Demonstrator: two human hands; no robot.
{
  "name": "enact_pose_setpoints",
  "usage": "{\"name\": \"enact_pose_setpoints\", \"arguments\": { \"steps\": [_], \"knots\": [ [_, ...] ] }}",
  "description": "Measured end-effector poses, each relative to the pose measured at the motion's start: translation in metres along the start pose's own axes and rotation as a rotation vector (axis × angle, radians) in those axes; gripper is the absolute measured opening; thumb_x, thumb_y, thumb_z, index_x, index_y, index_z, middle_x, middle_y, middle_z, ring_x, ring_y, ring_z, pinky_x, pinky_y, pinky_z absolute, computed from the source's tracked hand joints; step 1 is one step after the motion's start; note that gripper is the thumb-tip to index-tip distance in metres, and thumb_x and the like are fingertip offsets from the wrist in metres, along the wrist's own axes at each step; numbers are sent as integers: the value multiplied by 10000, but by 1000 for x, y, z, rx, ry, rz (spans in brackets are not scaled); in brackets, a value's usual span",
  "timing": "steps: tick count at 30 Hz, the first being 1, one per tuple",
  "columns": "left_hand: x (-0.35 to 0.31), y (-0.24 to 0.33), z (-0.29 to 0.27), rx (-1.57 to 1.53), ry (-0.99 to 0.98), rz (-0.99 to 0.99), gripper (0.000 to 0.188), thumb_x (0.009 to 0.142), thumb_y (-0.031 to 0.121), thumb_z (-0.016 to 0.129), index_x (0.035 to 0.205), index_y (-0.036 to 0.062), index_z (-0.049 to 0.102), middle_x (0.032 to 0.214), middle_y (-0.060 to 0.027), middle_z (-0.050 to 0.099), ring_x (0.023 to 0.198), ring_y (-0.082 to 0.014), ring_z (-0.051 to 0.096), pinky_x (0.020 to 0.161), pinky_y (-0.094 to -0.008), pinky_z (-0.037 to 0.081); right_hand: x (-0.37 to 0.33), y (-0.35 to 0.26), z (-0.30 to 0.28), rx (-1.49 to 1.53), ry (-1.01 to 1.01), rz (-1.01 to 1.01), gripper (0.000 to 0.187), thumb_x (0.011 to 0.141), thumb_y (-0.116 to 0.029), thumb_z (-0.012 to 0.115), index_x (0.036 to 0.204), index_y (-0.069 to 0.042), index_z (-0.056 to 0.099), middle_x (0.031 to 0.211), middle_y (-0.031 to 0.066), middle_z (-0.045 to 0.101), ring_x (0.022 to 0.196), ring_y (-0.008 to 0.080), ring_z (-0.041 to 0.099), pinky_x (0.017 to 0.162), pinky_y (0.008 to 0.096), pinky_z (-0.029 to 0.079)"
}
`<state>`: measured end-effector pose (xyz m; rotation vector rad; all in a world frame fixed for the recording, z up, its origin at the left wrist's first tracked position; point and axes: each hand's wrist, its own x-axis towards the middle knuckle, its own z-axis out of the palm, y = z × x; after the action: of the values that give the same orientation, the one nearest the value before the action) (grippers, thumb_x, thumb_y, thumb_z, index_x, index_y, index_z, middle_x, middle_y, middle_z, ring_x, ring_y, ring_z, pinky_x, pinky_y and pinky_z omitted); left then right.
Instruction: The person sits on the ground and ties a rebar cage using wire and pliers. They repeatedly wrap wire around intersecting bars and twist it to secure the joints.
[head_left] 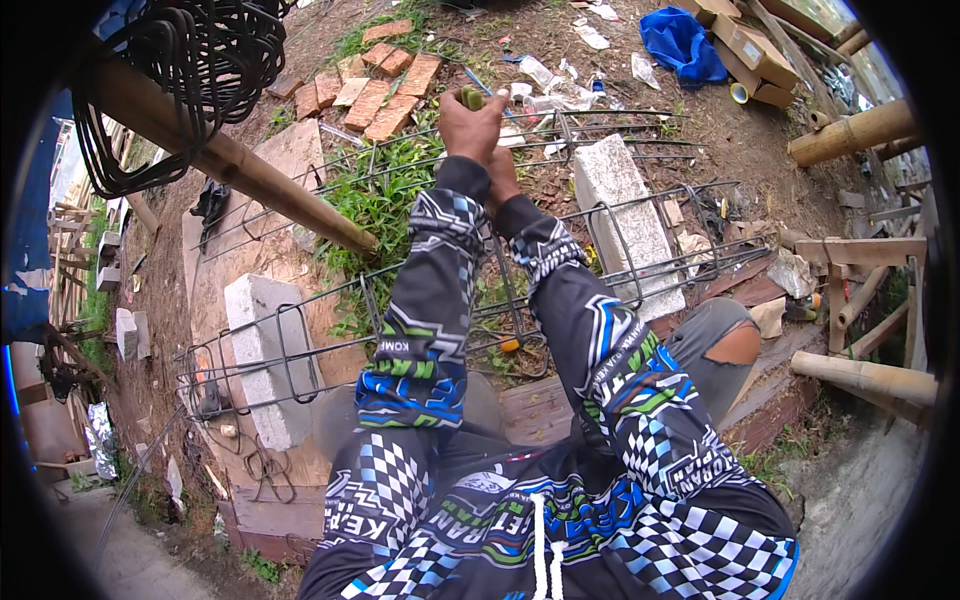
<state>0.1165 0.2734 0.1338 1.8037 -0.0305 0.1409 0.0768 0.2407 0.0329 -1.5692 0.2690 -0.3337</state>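
**Left hand closed on small green thing, right hand mostly hidden**

Lettering: from my remote feed I note white and green block letters on the black sleeves (425, 300).

Fingers: I see the left hand (469, 128) curled around a small green thing (470, 98), which shows at the top of the fist; its kind is unclear. The right hand (504, 178) is behind; I cannot tell its fingers' state. Nearer the body, a steel-bar cage (640, 271) spans two pale blocks (625, 215).

Bare right hand (505, 181) mostly hidden behind bare left hand (470, 130).
Small green object (471, 98) there is unclear; upper edge cuts black bent-metal loops (228, 62).
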Motion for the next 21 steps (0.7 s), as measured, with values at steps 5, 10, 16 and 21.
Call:
{"name": "enact_pose_setpoints", "arguments": {
  "steps": [5,10,16,21],
  "knots": [
    [-31,25,21,52,73,-31,444,775,401,817,777,-10,650,687,-87,633,593,-196,576,567,-345,478,-29,-11,-13,-318,202,-36,337,844,-329,712,1007,-41,649,893,145,712,849,329,685,737,421,508],
    [-21,27,-21,-396,-704,-129,354,838,331,786,787,5,658,632,-29,595,543,-124,552,505,-309,463,-22,-16,-56,345,-432,114,326,757,-166,829,993,-22,656,898,41,706,834,154,677,671,305,526],
    [-16,22,-48,-290,-482,-9,576,747,403,850,1052,-28,621,869,-112,676,727,-181,670,720,-317,574,-20,-28,-30,409,-571,235,270,813,-210,780,995,-51,658,768,14,656,638,114,626,515,285,470],
    [-55,26,-13,-127,44,83,456,748,366,860,809,18,571,670,-10,557,552,-112,500,538,-264,476,-37,-5,13,36,51,-54,295,822,-232,749,1002,-20,651,803,63,676,684,164,642,579,331,484]
  ]
}}
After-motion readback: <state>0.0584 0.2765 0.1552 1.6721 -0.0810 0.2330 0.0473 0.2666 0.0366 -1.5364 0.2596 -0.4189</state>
